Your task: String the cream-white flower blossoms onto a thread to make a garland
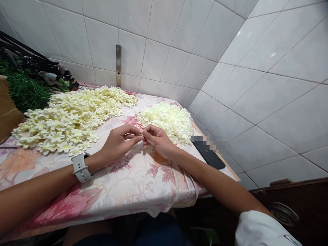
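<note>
My left hand (122, 141), with a pale watch (82, 167) on its wrist, pinches thumb and fingertips together over the middle of the table. Right against it, my right hand (158, 140) is closed in a pinch too. A tiny whitish bit shows where the fingertips meet, too small to name. Behind my right hand lies a heap of small white flower pieces (166, 119). Left of my hands spreads a bigger pile of cream-coloured artificial flowers (69, 116) with yellowish centres.
A floral tablecloth (123, 194) covers the table. At its right edge lies a dark phone (208, 153). On the far left are green stringy strands (25, 85), a brown cardboard piece (9, 109) and a dark floral bag (51, 70). Tiled walls (164, 58) stand behind and right.
</note>
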### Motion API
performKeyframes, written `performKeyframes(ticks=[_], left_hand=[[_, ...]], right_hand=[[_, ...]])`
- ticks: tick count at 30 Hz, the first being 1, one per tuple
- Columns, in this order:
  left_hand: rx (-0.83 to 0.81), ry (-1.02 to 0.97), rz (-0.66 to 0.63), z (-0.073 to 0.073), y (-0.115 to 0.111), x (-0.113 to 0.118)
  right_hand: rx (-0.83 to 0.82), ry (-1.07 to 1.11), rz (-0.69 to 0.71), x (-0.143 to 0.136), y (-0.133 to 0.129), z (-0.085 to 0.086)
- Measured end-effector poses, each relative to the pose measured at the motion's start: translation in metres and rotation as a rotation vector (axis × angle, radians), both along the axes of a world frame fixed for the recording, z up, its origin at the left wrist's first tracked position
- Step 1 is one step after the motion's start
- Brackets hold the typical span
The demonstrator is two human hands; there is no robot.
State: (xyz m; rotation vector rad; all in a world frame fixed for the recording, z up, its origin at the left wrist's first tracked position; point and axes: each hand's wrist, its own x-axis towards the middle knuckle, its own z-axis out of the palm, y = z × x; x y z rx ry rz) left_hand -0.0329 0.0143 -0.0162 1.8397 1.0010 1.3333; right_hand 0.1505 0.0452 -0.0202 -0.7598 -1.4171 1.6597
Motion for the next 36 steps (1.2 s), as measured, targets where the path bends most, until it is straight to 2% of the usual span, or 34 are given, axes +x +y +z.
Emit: performKeyframes(ticks=[8,17,28,32,36], left_hand=[[-0.089,-0.066,-0.015,-0.0022,0.0017,-0.0003],[-0.005,0.024,0.003,-0.0011,0.0008,-0.0037],[-0.014,-0.051,0.000,-0.0038,0.0011,-0.0048],[-0.090,-0.101,0.018,-0.0021,0.0025,-0.0044],[-0.173,-0.198,0.010,0.0012,0.0047,-0.0040]], right_hand=[[-0.019,0.018,0.092,0.0031,0.0000,0.0005],[0.123,-0.102,0.083,0.0043,-0.0021,0.0087],[0.081,-0.025,0.159,0.0070,-0.0023,0.0039],[0.071,-0.007,0.162,0.0057,-0.0021,0.0021],[0.143,0.028,0.166,0.0039,-0.0019,0.0009]])
